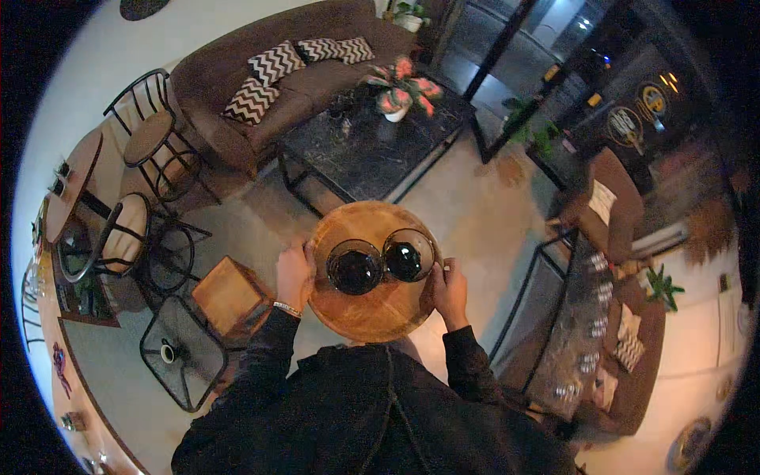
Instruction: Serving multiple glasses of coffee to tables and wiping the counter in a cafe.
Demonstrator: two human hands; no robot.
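Carrying step in hand: a round wooden tray (pixel 372 313) is held level in front of the chest, just short of the dark marble counter (pixel 372 150). Two dark glass bowls (pixel 355 267) are set side by side on the tray, touching. Left hand (pixel 294 275) and right hand (pixel 449 289) are closed on opposite tray rims, elbows bent. Judged next: tray must be kept level.
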